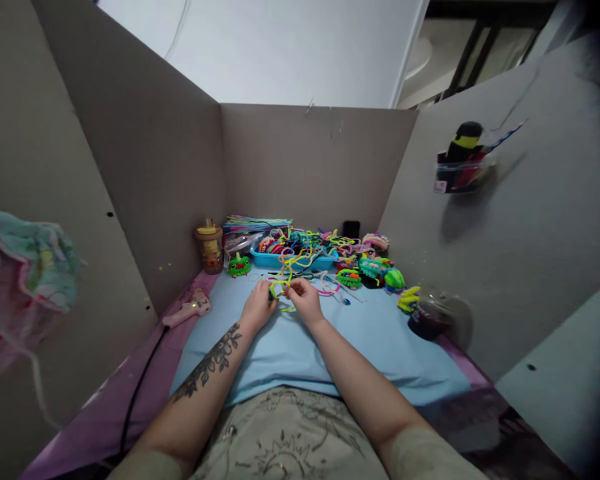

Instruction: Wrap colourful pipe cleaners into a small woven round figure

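A thin, bendy, yellow-green stick that looked fuzzy was up between the two hands, just over a smooth, light blue cloth. The left hand was pinched on one side of it, and the right hand was pinched on the other, close by. I'd say the bending was only part done: the stick had curves in it, but loose bits poked out. Some pieces near it looked finished, like a puffy green frog face with a red mouth and a round, bumpy green ball. Behind the hands, a blue plastic tray was full of curly, bright bits. Straight, skinny pastel sticks lay at the back, and they looked unused.
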{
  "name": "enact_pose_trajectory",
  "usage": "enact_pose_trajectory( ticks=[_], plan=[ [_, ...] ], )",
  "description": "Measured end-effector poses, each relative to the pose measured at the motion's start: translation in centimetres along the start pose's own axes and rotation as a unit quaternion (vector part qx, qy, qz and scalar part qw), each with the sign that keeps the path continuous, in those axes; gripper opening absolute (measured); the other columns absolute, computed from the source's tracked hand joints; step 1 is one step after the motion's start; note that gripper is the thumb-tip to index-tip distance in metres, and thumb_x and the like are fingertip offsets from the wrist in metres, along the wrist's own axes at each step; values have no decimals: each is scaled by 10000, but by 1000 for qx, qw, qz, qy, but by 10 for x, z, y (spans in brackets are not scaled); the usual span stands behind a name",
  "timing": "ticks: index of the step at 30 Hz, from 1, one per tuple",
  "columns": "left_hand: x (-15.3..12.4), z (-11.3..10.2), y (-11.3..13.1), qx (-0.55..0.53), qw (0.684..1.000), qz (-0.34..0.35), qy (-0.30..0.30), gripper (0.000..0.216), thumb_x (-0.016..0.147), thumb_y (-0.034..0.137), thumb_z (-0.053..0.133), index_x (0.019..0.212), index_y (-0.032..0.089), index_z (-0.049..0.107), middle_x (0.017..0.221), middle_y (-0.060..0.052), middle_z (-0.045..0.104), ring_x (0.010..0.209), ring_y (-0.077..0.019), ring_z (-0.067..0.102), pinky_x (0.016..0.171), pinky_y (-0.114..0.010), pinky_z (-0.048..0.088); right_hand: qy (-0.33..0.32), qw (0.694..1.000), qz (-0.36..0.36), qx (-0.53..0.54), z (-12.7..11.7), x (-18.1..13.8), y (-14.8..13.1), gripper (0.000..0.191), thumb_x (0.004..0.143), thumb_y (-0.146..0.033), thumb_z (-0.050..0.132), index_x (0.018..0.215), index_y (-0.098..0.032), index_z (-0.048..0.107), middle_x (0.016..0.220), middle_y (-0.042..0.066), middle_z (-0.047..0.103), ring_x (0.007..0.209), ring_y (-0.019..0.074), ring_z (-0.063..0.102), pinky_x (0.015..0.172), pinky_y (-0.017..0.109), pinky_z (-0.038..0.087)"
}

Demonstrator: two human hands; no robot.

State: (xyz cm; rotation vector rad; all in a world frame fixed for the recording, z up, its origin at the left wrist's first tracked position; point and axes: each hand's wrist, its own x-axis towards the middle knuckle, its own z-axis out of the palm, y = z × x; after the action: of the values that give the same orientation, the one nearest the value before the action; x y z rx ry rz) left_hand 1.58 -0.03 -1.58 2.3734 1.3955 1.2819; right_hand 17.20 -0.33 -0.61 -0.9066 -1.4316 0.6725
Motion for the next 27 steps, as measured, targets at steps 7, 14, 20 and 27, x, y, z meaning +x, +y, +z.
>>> enact_pose_trajectory(
  ticks=[7, 14, 20, 27],
  plan=[
    [0, -2, 7, -13, 1000, 16, -7, 351, 762, 146, 597, 1100, 193, 516, 1060, -100, 545, 1036, -267, 545, 902, -439, 473, -1, 998, -25, -55, -3, 2, -3, 106, 657, -288, 684, 635, -218, 608, 786, 22, 587, 720, 175, 542, 680, 306, 466],
    [0, -2, 12, -37, 999, 22, -21, 351, 739, 129, 607, 1077, 177, 527, 1081, -113, 547, 1057, -274, 534, 925, -450, 460, -14, 998, -3, -61, -2, 6, 10, 192, 652, -297, 606, 568, -219, 453, 708, -2, 554, 725, 174, 526, 702, 297, 434],
    [0, -2, 10, -62, 998, 8, -28, 323, 766, 176, 598, 1079, 174, 519, 1060, -106, 554, 1019, -269, 540, 897, -445, 472, -46, 998, 31, -41, -1, 7, 14, 199, 666, -301, 585, 590, -227, 416, 547, -67, 417, 544, 124, 401, 558, 247, 351],
    [2, 2, 3, -111, 993, -12, -32, 322, 772, 220, 620, 1075, 157, 532, 1053, -105, 582, 1010, -251, 546, 907, -407, 456, -75, 997, 36, 4, 1, 7, 15, 146, 697, -308, 558, 733, -227, 443, 635, -64, 443, 575, 125, 433, 567, 246, 363]
  ],
)
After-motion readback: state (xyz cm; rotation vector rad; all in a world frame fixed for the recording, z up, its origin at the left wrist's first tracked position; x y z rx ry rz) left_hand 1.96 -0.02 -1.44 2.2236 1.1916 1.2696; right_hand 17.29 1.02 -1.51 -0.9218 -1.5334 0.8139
